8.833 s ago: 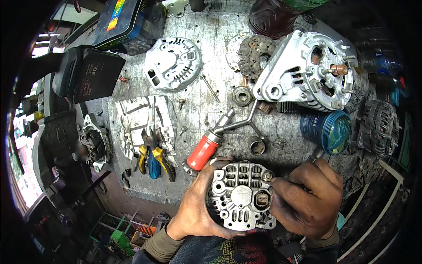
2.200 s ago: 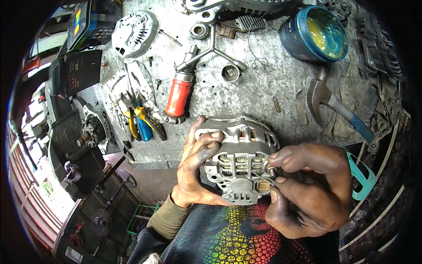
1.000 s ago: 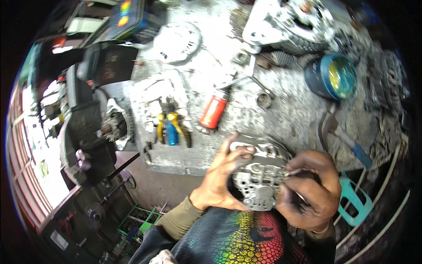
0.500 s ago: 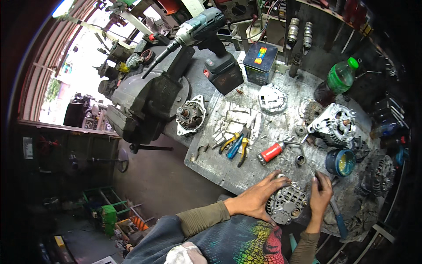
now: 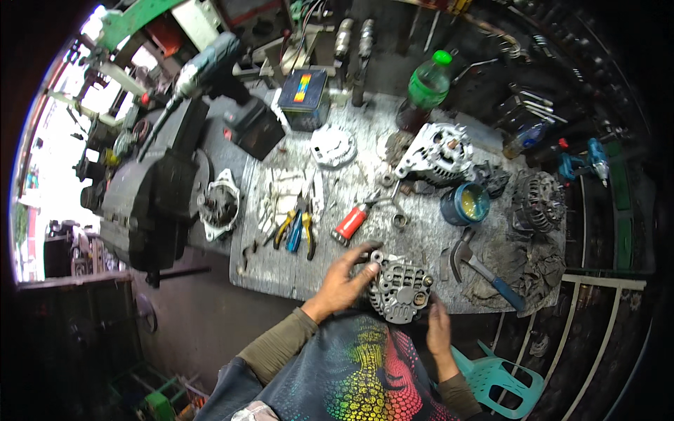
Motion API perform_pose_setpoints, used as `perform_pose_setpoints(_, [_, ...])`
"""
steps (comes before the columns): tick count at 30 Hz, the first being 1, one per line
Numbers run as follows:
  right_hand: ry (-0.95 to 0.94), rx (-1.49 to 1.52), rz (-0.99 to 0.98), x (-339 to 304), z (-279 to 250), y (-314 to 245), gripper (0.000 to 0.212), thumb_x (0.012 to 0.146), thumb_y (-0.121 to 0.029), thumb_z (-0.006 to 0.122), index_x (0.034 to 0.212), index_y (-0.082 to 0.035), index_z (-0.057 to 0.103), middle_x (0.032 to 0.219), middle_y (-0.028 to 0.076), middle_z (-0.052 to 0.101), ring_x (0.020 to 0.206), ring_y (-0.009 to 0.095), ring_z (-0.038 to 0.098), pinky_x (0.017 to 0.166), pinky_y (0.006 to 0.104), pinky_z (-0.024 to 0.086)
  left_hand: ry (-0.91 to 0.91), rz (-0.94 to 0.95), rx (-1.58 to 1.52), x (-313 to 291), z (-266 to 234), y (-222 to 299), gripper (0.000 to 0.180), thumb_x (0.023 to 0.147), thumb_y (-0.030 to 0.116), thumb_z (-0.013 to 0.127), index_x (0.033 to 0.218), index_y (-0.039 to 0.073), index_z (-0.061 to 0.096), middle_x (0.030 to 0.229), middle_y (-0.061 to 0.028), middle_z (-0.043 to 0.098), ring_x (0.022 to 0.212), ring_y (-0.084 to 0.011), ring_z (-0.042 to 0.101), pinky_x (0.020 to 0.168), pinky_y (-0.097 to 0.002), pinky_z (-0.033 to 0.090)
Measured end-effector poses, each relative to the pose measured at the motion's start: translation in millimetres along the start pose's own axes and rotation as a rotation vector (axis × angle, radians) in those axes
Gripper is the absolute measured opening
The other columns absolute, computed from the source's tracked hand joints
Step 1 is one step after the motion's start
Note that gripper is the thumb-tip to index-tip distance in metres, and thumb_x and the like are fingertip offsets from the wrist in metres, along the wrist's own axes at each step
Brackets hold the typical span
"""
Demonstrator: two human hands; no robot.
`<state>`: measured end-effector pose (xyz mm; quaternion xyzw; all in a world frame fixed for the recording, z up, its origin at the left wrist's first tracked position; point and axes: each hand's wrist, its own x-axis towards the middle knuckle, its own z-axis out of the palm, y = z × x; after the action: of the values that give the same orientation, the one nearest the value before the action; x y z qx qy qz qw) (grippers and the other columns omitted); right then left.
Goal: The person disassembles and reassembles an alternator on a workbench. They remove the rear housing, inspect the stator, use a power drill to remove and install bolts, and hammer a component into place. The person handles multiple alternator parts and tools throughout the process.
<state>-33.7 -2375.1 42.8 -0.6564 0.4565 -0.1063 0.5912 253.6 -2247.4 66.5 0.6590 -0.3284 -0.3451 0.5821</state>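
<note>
A silver-grey alternator (image 5: 400,288) is at the bench's near edge, its slotted end face turned up. My left hand (image 5: 342,284) is closed on its left side, thumb on the upper rim. My right hand (image 5: 439,330) is upright by the lower right side, fingers stretched; whether it touches the housing I cannot tell. Beyond the alternator lie a red cylinder-shaped tool (image 5: 351,223) and a small metal ring (image 5: 400,221). To the right are a hammer (image 5: 484,270) with a blue grip and an open blue tub (image 5: 465,205) of yellowish grease.
Pliers (image 5: 286,230) with yellow-black handles lie left on the metal-topped bench (image 5: 281,274). A vise (image 5: 147,189), an impact wrench (image 5: 210,67) and a green-capped bottle (image 5: 428,84) stand farther off. Another alternator (image 5: 442,151) sits at the back. A turquoise plastic chair (image 5: 502,382) is at lower right.
The view has swung right, so the bench appears farther left. My right hand has come down from above the bench to the alternator's lower right side. My left hand keeps its hold.
</note>
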Motion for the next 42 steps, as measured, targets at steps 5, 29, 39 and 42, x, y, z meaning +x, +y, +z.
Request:
perform_pose_setpoints(5, [0.321,-0.077,-0.166,11.3,67.7,16.3,0.047,0.114,-0.026,0.039,0.142,0.010,0.053,0.138,0.031,0.062,0.130,0.044,0.059,0.111,0.0448,0.044,-0.126,0.009,0.073,32.3,6.1,-15.0,0.037,0.108,0.030,0.058,0.130,0.002,0.065,0.123,-0.0190,0.073,0.117,-0.0289,0.069,0.103,-0.0393,0.051])
perform_pose_setpoints(29, [-0.023,0.159,0.261,62.8,28.3,-135.6,0.054,0.105,-0.055,0.059,0.084,-0.005,0.063,0.054,-0.004,0.040,0.039,0.008,0.037,0.034,0.0274,0.030,-0.243,-1.076,-0.061,33.1,-40.1,44.9,0.060,0.108,0.066,0.031,0.110,0.016,0.064,0.063,-0.0047,0.063,0.035,-0.0108,0.042,0.033,-0.0272,0.026])
perform_pose_setpoints(39, [-0.158,0.205,0.287,142.9,18.3,-140.2,0.055,0.103,-0.056,0.063,0.081,-0.006,0.061,0.054,-0.003,0.042,0.038,0.009,0.034,0.034,0.0283,0.032,-0.125,-1.064,-0.502,56.2,-32.9,13.1,0.056,0.107,0.063,0.036,0.100,0.012,0.058,0.062,-0.0038,0.055,0.041,-0.0124,0.044,0.039,-0.0307,0.041])
perform_pose_setpoints(42, [-0.193,0.284,0.308,149.1,16.0,-128.3,0.054,0.103,-0.054,0.064,0.081,-0.005,0.063,0.053,-0.002,0.044,0.038,0.011,0.039,0.034,0.0296,0.035,-0.069,-0.979,-0.572,49.9,-25.2,8.7,0.060,0.103,0.070,0.043,0.101,0.012,0.060,0.064,-0.0044,0.056,0.042,-0.0124,0.045,0.043,-0.0337,0.049])
